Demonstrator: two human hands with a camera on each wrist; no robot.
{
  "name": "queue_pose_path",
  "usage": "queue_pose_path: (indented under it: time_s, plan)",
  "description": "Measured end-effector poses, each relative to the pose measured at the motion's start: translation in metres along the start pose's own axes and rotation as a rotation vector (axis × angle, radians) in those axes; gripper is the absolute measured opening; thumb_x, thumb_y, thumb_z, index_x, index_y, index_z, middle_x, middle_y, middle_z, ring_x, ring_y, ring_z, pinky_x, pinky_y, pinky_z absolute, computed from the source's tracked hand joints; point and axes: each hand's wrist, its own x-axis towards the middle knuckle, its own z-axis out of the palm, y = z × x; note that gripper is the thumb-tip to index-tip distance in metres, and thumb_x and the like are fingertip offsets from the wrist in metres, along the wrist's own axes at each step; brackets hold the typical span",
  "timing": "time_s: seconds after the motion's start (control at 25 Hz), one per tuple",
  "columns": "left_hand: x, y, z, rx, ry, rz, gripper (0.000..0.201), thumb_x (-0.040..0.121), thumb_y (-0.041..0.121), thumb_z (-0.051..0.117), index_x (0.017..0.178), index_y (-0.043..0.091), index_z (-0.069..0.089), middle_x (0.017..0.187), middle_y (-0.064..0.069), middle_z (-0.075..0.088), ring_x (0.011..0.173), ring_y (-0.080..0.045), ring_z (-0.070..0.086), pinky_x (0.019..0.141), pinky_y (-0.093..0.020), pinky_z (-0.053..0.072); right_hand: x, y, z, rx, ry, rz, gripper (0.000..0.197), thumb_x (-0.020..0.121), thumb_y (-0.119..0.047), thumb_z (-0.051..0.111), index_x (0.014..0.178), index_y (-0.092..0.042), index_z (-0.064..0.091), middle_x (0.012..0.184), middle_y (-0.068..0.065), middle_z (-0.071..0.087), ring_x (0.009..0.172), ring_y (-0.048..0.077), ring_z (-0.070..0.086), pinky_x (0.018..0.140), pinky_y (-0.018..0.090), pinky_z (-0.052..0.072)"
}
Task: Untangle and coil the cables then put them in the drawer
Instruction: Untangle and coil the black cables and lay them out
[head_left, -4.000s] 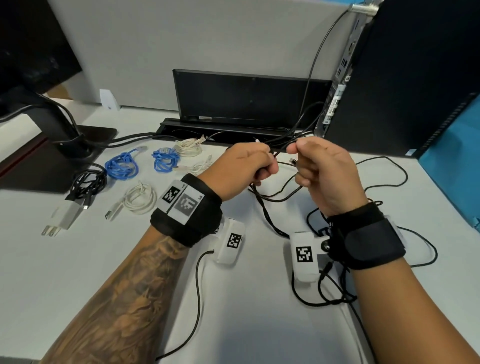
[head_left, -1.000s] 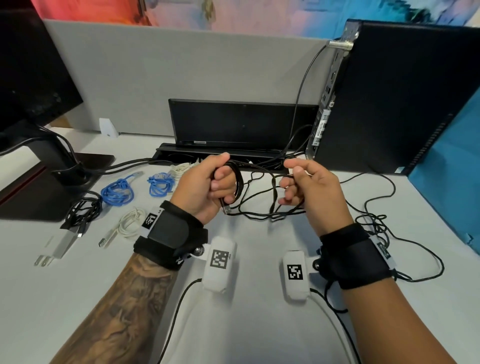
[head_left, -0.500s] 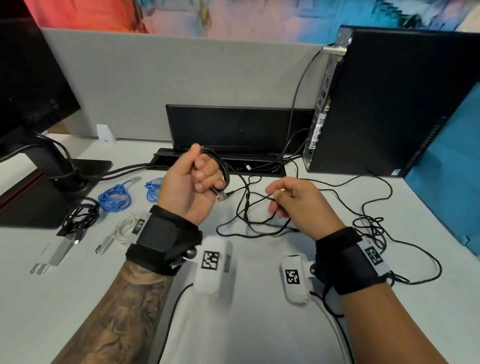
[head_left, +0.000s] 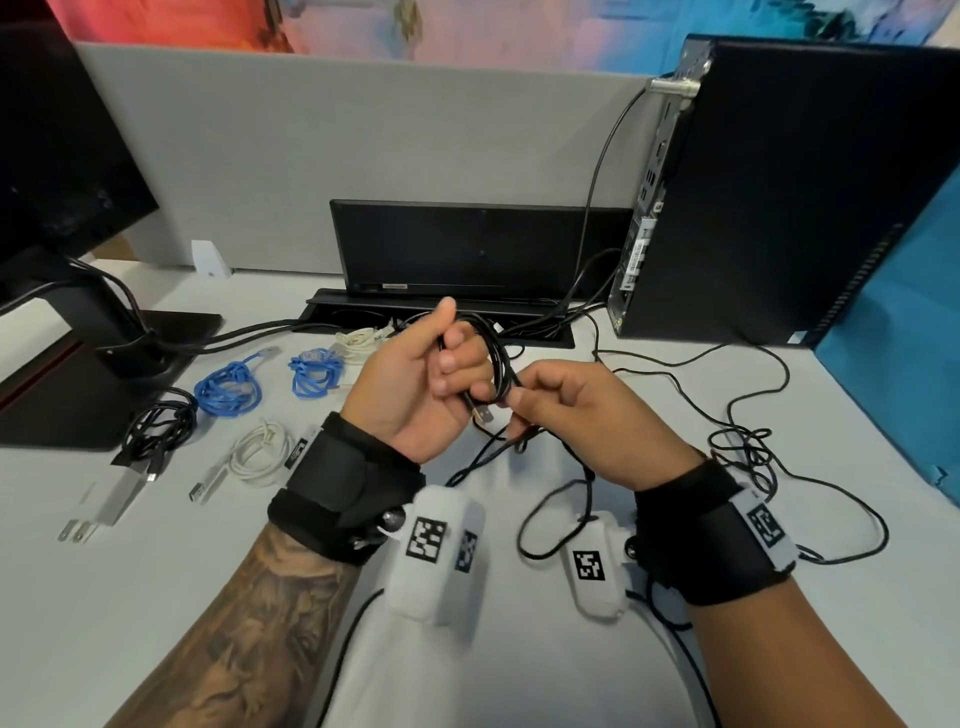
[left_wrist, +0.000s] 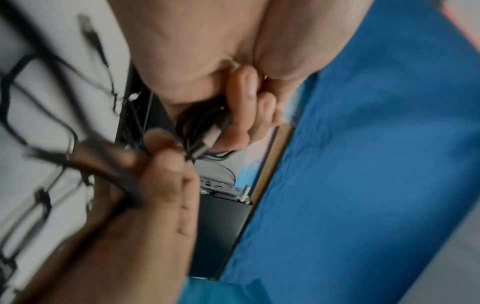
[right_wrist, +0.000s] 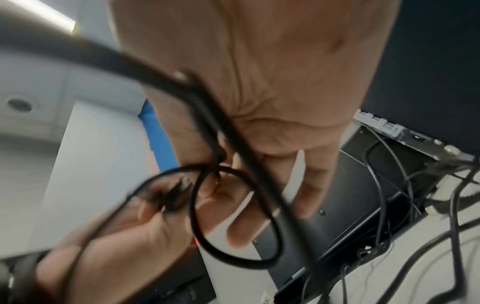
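Observation:
My left hand (head_left: 441, 364) is raised above the desk and grips a small coil of black cable (head_left: 498, 364), with the USB plug (head_left: 483, 414) sticking out below its fingers. My right hand (head_left: 524, 410) touches the coil and pinches the same cable just beside it. The loose rest of the black cable (head_left: 550, 499) hangs to the desk and loops by my right wrist. In the left wrist view my fingers (left_wrist: 241, 107) curl round the coil (left_wrist: 200, 121). In the right wrist view a loop (right_wrist: 233, 226) hangs under my right palm. No drawer is in view.
Coiled cables lie at left: two blue (head_left: 228, 387) (head_left: 314, 369), a white one (head_left: 260, 452), a black one with a white charger (head_left: 156, 431). A thin black tangle (head_left: 748, 447) sprawls at right. A computer tower (head_left: 779, 208), a monitor stand (head_left: 104, 364) and a black panel (head_left: 467, 249) stand behind.
My right hand has moved left up to the left hand, bringing more cable onto the coil. The loose loops between the hands have shortened.

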Motion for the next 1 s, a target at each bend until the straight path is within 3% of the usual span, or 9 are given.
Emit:
queue_pose_path:
  time_s: [0.12, 0.2, 0.28, 0.4, 0.56, 0.72, 0.88, 0.96, 1.0]
  plan:
    - [0.001, 0.009, -0.010, -0.315, -0.051, 0.099, 0.023, 0.097, 0.019, 0.035, 0.087, 0.011, 0.053, 0.072, 0.002, 0.044, 0.056, -0.009, 0.039, 0.079, -0.026, 0.044, 0.000, -0.003, 0.001, 0.057, -0.065, 0.031, 0.015, 0.098, -0.014, 0.060, 0.106, -0.018, 0.072, 0.076, 0.014, 0.070, 0.077, 0.017, 0.068, 0.088, 0.037, 0.055]
    - [0.004, 0.017, -0.018, -0.386, 0.024, 0.231, 0.023, 0.097, 0.013, 0.032, 0.096, 0.007, 0.054, 0.080, -0.001, 0.050, 0.063, -0.010, 0.048, 0.088, -0.032, 0.045, -0.003, -0.005, 0.001, -0.007, -0.103, 0.044, 0.019, 0.098, -0.017, 0.058, 0.106, -0.025, 0.074, 0.075, 0.020, 0.059, 0.072, 0.017, 0.059, 0.077, 0.031, 0.051]
    - [0.008, 0.020, -0.023, -0.338, 0.127, 0.350, 0.025, 0.102, 0.010, 0.031, 0.101, 0.005, 0.056, 0.083, -0.002, 0.059, 0.069, -0.010, 0.058, 0.092, -0.036, 0.046, -0.006, -0.010, 0.004, -0.084, -0.142, 0.052, 0.021, 0.099, -0.019, 0.056, 0.104, -0.029, 0.074, 0.074, 0.014, 0.053, 0.068, 0.019, 0.048, 0.068, 0.032, 0.046]
    - [0.011, 0.011, -0.019, 0.041, 0.254, 0.505, 0.022, 0.103, 0.006, 0.038, 0.103, 0.003, 0.060, 0.085, -0.006, 0.065, 0.076, -0.014, 0.064, 0.092, -0.036, 0.050, -0.009, -0.018, 0.012, -0.111, -0.118, 0.016, 0.023, 0.098, -0.013, 0.056, 0.100, -0.025, 0.075, 0.068, 0.011, 0.053, 0.063, 0.019, 0.044, 0.061, 0.028, 0.040]
    - [0.005, -0.002, -0.008, 0.899, 0.267, 0.636, 0.017, 0.099, 0.006, 0.050, 0.102, 0.006, 0.067, 0.087, -0.004, 0.069, 0.077, -0.016, 0.066, 0.080, -0.033, 0.054, -0.009, -0.019, 0.002, -0.040, 0.177, -0.166, 0.016, 0.091, -0.003, 0.063, 0.087, -0.013, 0.074, 0.067, -0.002, 0.061, 0.060, 0.009, 0.050, 0.058, 0.020, 0.043]
    - [-0.002, -0.016, 0.000, 1.463, 0.033, 0.443, 0.021, 0.098, 0.039, 0.049, 0.082, 0.027, 0.051, 0.073, 0.007, 0.052, 0.066, -0.010, 0.050, 0.063, -0.031, 0.046, -0.007, -0.013, -0.006, 0.077, 0.296, -0.316, 0.020, 0.085, 0.006, 0.058, 0.087, -0.011, 0.067, 0.080, -0.002, 0.065, 0.079, 0.023, 0.062, 0.074, 0.030, 0.053]
    - [0.001, -0.012, -0.008, 1.593, 0.093, 0.426, 0.039, 0.095, 0.049, 0.047, 0.069, 0.020, 0.044, 0.062, 0.005, 0.044, 0.057, -0.014, 0.042, 0.057, -0.039, 0.041, 0.000, -0.002, -0.007, 0.120, 0.298, -0.256, 0.028, 0.099, 0.005, 0.049, 0.104, -0.016, 0.067, 0.096, 0.002, 0.074, 0.096, 0.017, 0.071, 0.084, 0.030, 0.057]
    - [0.003, -0.009, -0.013, 1.448, 0.211, 0.436, 0.043, 0.096, 0.044, 0.049, 0.070, 0.010, 0.047, 0.063, -0.006, 0.046, 0.060, -0.028, 0.048, 0.057, -0.040, 0.045, 0.003, 0.002, -0.006, 0.130, 0.278, -0.151, 0.029, 0.101, 0.002, 0.046, 0.102, -0.017, 0.067, 0.093, 0.004, 0.074, 0.084, 0.014, 0.071, 0.076, 0.033, 0.058]
    - [0.005, -0.007, -0.013, 1.333, 0.269, 0.430, 0.043, 0.098, 0.037, 0.050, 0.070, 0.005, 0.046, 0.064, -0.008, 0.045, 0.061, -0.031, 0.048, 0.055, -0.034, 0.046, 0.004, 0.002, -0.008, 0.145, 0.299, -0.095, 0.027, 0.102, 0.000, 0.046, 0.101, -0.018, 0.066, 0.089, 0.004, 0.073, 0.074, 0.013, 0.067, 0.068, 0.031, 0.056]
